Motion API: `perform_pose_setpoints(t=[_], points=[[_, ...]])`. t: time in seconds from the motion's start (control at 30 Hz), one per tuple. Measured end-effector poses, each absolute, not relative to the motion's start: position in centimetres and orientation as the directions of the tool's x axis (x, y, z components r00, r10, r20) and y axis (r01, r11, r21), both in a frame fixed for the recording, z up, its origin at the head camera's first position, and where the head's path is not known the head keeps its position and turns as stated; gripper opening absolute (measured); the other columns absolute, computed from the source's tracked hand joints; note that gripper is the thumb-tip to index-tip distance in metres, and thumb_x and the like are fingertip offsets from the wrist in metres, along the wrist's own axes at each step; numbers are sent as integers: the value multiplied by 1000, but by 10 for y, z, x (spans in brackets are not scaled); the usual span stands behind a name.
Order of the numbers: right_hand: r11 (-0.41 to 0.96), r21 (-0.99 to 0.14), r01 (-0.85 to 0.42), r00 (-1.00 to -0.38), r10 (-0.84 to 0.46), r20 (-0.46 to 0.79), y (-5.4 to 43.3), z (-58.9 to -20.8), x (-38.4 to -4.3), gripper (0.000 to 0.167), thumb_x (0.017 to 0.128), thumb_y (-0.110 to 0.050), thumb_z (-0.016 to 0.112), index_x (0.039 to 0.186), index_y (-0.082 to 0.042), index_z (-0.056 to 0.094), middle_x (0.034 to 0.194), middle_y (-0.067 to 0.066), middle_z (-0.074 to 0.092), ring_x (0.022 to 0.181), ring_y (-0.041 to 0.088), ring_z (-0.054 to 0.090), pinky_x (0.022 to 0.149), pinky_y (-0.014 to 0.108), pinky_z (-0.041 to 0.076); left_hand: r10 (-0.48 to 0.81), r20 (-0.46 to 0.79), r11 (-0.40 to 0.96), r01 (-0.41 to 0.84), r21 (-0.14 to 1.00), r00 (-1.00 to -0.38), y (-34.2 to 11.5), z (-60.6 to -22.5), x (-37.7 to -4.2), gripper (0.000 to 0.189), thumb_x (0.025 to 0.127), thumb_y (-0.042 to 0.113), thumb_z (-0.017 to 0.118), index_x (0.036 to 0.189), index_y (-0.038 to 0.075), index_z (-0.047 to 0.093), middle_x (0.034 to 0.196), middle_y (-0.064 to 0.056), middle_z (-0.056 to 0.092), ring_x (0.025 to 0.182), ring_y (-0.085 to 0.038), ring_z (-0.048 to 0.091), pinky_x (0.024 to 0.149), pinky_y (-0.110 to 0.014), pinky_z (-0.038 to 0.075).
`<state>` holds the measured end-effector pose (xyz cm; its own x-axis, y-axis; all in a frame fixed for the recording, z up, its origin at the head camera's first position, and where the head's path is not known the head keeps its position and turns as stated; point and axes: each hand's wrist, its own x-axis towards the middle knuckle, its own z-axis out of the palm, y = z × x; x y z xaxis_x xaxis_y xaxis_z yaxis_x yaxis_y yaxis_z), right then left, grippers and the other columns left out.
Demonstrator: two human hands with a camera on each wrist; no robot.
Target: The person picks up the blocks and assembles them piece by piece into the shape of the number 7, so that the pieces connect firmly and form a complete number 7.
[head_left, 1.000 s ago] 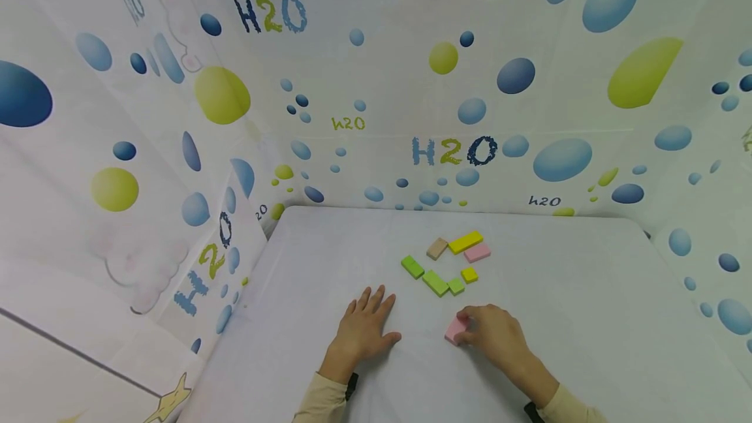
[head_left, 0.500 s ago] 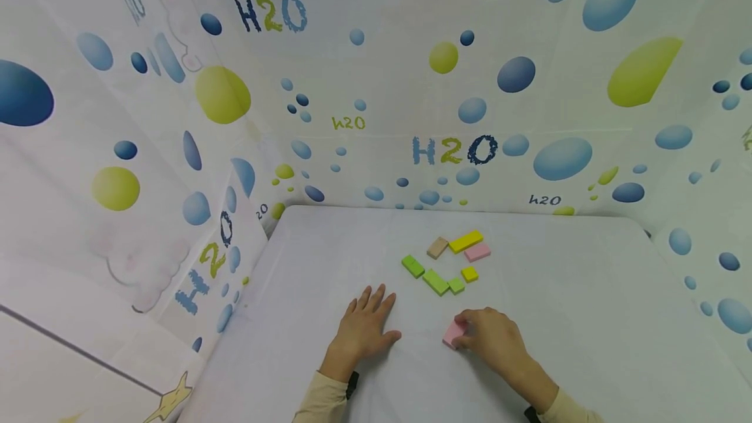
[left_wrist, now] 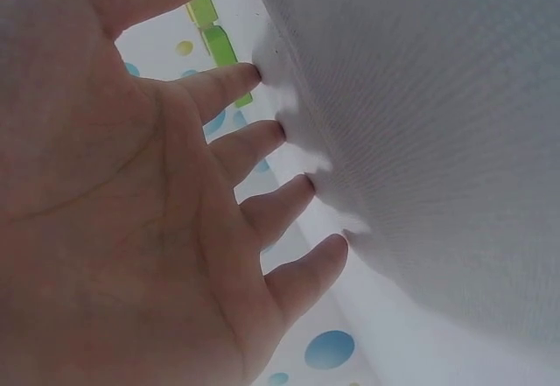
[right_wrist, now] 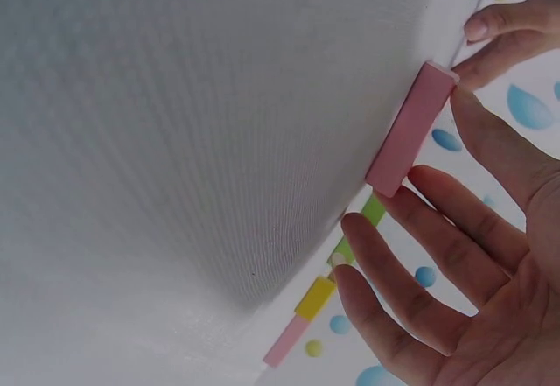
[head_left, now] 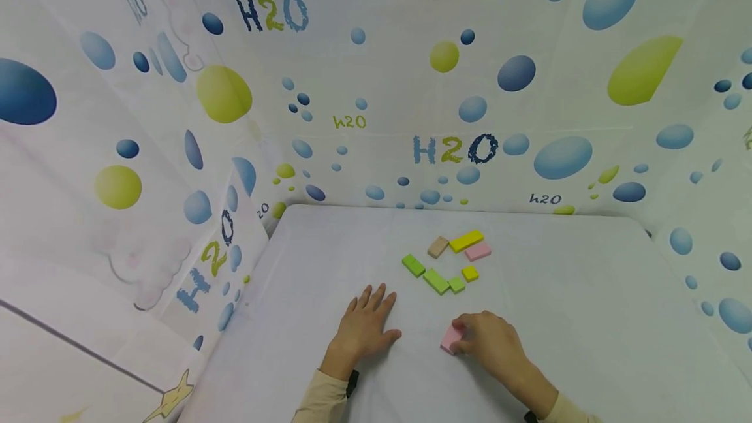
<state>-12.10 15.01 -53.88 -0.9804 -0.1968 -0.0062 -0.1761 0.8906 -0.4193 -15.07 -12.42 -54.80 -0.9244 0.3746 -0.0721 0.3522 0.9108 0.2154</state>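
Observation:
A pink block point(head_left: 450, 339) lies on the white tabletop, pinched at its two ends between the thumb and fingers of my right hand point(head_left: 495, 343). The right wrist view shows this pink block point(right_wrist: 411, 130) lengthwise, the thumb at one end and fingertips at the other; the remaining fingers are loosely bent and hold nothing. My left hand point(head_left: 360, 329) rests on the cloth to the left of the block, fingers spread, apart from every block. In the left wrist view, the left hand's fingertips point(left_wrist: 297, 198) touch the white surface.
Farther back, several blocks form a loose ring: green blocks point(head_left: 436, 281) at front left, a small yellow block point(head_left: 470, 273), another pink block point(head_left: 478, 251), a long yellow block point(head_left: 467, 241) and a wood-coloured block point(head_left: 438, 247). A patterned curtain point(head_left: 388, 83) surrounds the table.
My right hand and the pink block have slid a little toward me and to the left. The left hand and the ring of blocks stay where they were.

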Motion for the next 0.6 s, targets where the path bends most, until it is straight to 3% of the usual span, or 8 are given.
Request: perform_pose_setpoints(t=[0.6], points=[[877,-431,-214,-973,-230,17,151,-540,-116,40,67,-36,97,101,-21,82,96,-7,76,88,17,68,72,41,56,388,-73,892,354,279,-919,-125,-549,-151,75,97,49,68,157,10,46,166,-17,35,153,-44,28,119,-61,29]])
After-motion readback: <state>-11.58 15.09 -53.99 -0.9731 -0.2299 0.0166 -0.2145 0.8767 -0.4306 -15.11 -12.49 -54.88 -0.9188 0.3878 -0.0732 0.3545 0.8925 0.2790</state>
